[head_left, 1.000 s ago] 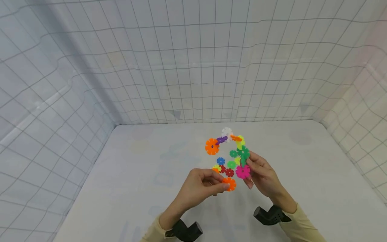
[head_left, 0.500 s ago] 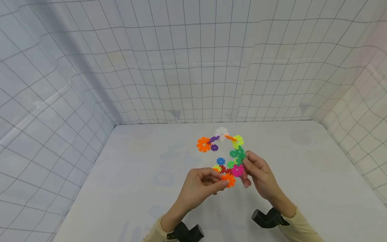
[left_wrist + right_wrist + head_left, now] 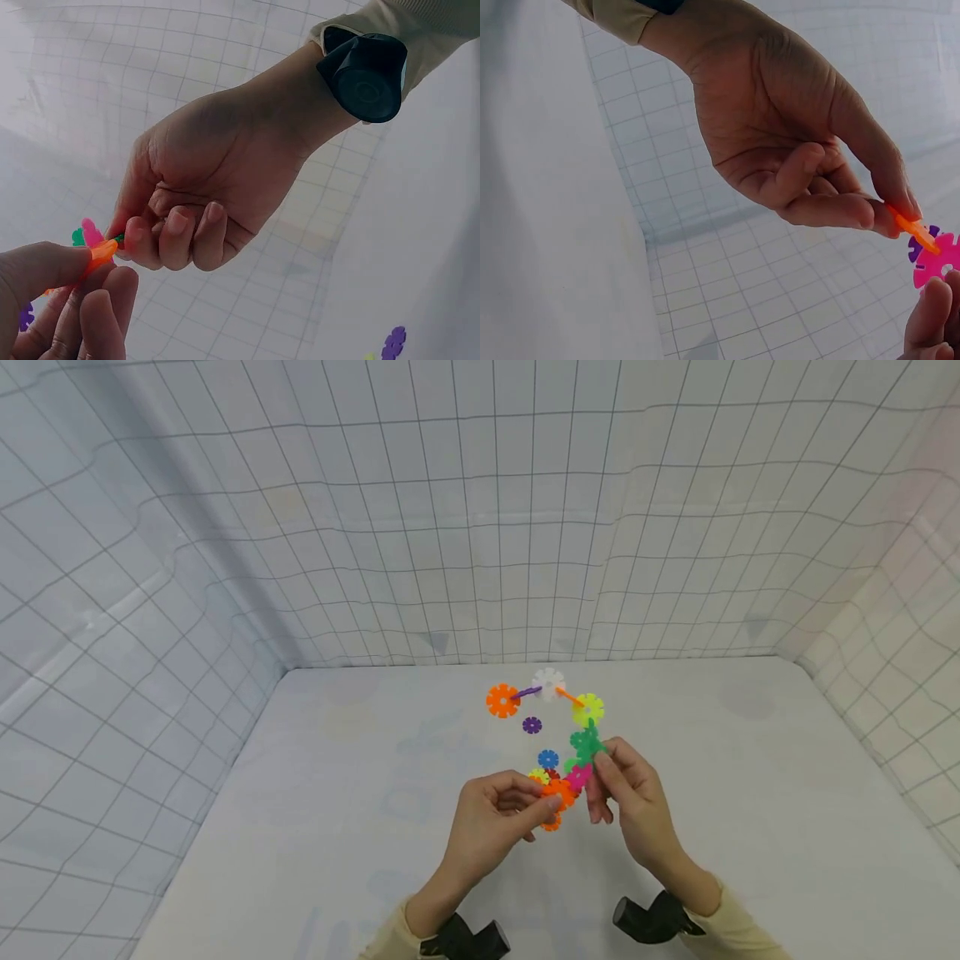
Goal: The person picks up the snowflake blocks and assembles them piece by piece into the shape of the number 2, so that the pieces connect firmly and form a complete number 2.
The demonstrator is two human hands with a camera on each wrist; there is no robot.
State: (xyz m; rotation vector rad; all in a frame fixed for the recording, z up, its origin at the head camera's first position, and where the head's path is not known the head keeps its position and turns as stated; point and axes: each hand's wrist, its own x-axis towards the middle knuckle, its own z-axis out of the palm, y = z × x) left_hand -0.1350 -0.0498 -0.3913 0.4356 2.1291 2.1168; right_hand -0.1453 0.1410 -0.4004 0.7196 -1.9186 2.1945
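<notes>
My left grip (image 3: 489, 820) pinches an orange disc (image 3: 560, 794), my right grip (image 3: 637, 799) a green disc (image 3: 592, 743) at one o'clock; I should push squarely.

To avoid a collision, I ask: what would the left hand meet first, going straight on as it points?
Most likely the pink disc, which the orange disc in the left hand appears to touch; the right hand lies beyond, though depth is unclear.

In the left wrist view, the left hand (image 3: 64, 311) is cut off at eight o'clock; in the right one, the pink disc (image 3: 930, 261) at four. In the head view, a red disc (image 3: 552, 773) is partly hidden.
</notes>
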